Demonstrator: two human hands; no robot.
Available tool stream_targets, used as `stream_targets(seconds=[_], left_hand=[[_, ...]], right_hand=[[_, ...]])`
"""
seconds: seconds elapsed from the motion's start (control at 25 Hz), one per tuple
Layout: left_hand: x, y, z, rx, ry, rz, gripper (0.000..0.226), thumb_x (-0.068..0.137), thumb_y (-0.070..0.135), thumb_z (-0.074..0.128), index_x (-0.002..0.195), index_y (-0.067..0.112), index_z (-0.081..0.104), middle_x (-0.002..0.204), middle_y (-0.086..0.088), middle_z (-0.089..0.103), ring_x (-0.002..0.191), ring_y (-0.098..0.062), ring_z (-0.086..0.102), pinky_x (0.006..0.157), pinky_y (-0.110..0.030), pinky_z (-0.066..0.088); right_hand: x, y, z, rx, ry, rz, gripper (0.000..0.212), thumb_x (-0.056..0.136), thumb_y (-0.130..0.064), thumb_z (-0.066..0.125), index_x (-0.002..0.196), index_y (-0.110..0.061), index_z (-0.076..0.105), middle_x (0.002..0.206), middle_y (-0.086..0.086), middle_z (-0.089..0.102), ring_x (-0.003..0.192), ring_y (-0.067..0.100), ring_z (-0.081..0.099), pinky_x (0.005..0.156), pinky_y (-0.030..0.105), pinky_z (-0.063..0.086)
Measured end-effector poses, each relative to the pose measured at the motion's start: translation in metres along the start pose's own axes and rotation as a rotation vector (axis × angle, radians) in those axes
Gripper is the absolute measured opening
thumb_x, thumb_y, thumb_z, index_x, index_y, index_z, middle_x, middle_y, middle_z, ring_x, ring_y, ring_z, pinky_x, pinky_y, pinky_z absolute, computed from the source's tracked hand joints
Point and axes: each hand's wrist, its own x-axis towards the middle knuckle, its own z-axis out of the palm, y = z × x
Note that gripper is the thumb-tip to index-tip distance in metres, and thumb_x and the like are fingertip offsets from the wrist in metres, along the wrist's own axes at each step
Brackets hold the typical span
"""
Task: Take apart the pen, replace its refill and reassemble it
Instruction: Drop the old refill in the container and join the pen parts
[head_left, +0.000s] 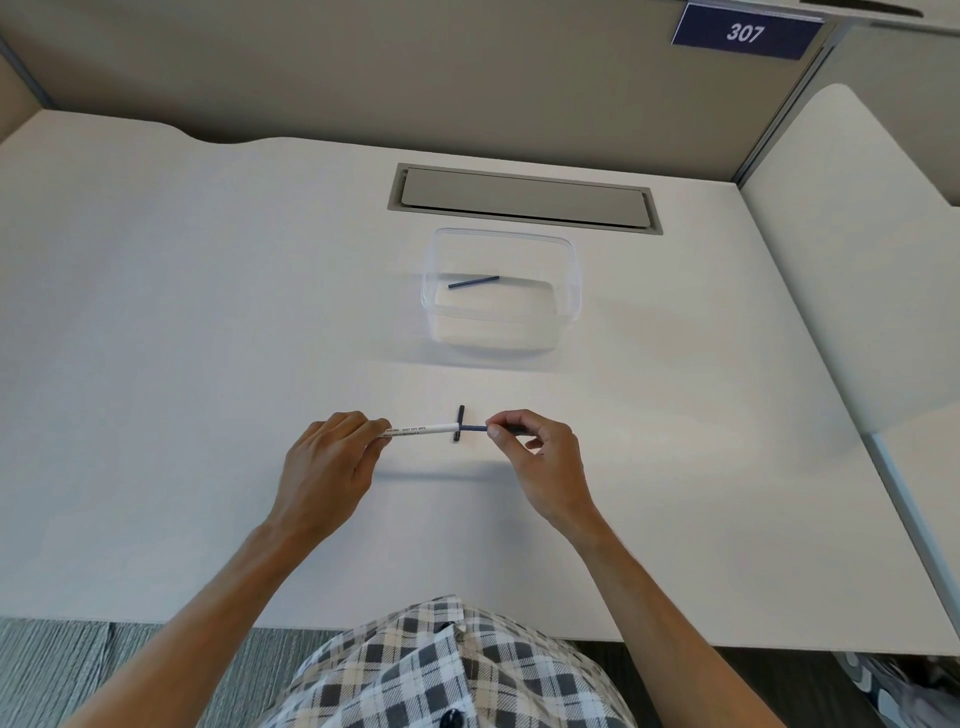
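My left hand (332, 462) grips the left end of a white pen barrel (423, 429) with small printed text, held level above the desk. My right hand (540, 452) pinches a dark blue refill (475, 428) that sticks out of the barrel's right end. A short dark blue piece (459, 423) lies crosswise on the desk just behind where barrel and refill meet. Another dark blue refill (474, 282) lies inside a clear plastic box (569, 291) farther back.
The white desk (182, 338) has a grey cable flap (524, 197) behind the box. Beige partition walls close the back, with a blue "307" sign (745, 32) at the upper right. A second desk surface (852, 260) adjoins on the right.
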Motion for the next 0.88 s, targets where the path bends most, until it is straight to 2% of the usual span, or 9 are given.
stream_targets(seconds=[0.12,0.28,0.4,0.52,0.68,0.88], left_hand=[[0.001,0.001,0.0,-0.003,0.002,0.0,0.022,0.092,0.024,0.05,0.096,0.013,0.068,0.078,0.0,0.066,0.071,-0.026,0.062,0.058,-0.033,0.045],[0.001,0.003,0.0,-0.012,0.012,-0.003,0.021,0.092,0.024,0.05,0.097,0.014,0.068,0.074,0.001,0.064,0.064,-0.024,0.06,0.053,-0.032,0.044],[0.0,0.007,0.0,-0.013,0.016,0.011,0.021,0.092,0.025,0.051,0.097,0.015,0.068,0.072,0.002,0.063,0.059,-0.023,0.058,0.05,-0.029,0.041],[-0.001,0.012,-0.001,-0.034,0.018,0.003,0.019,0.091,0.025,0.052,0.098,0.016,0.069,0.07,0.003,0.062,0.056,-0.023,0.056,0.046,-0.029,0.04],[-0.001,0.016,-0.002,-0.038,0.028,0.008,0.018,0.09,0.024,0.054,0.097,0.016,0.069,0.069,0.002,0.061,0.055,-0.023,0.056,0.045,-0.029,0.04],[0.0,0.017,-0.002,-0.04,0.028,0.02,0.019,0.09,0.024,0.054,0.097,0.015,0.07,0.069,0.001,0.062,0.056,-0.024,0.058,0.044,-0.031,0.042]], right_hand=[[0.001,-0.001,0.001,0.111,-0.011,0.043,0.021,0.095,-0.014,0.063,0.089,-0.03,0.076,0.09,-0.013,0.076,0.085,0.001,0.065,0.076,0.025,0.044],[0.001,-0.005,0.003,0.239,-0.015,0.02,0.024,0.1,-0.002,0.053,0.109,-0.01,0.073,0.095,0.008,0.075,0.079,0.002,0.067,0.074,0.012,0.046],[-0.001,-0.006,0.008,0.32,0.063,0.033,0.016,0.098,-0.006,0.059,0.112,-0.011,0.064,0.089,0.007,0.077,0.079,0.006,0.071,0.074,0.013,0.047],[-0.001,-0.008,0.012,0.425,0.159,0.076,0.01,0.093,-0.01,0.068,0.099,-0.012,0.06,0.082,0.007,0.079,0.076,0.008,0.073,0.069,0.011,0.048],[0.001,-0.011,0.015,0.462,0.198,0.062,0.005,0.088,-0.007,0.073,0.09,-0.011,0.07,0.077,0.0,0.079,0.07,0.008,0.071,0.065,0.011,0.048],[-0.001,-0.009,0.02,0.476,0.257,0.08,0.01,0.089,-0.001,0.07,0.096,-0.005,0.077,0.08,0.002,0.077,0.071,0.004,0.071,0.064,0.011,0.049]])
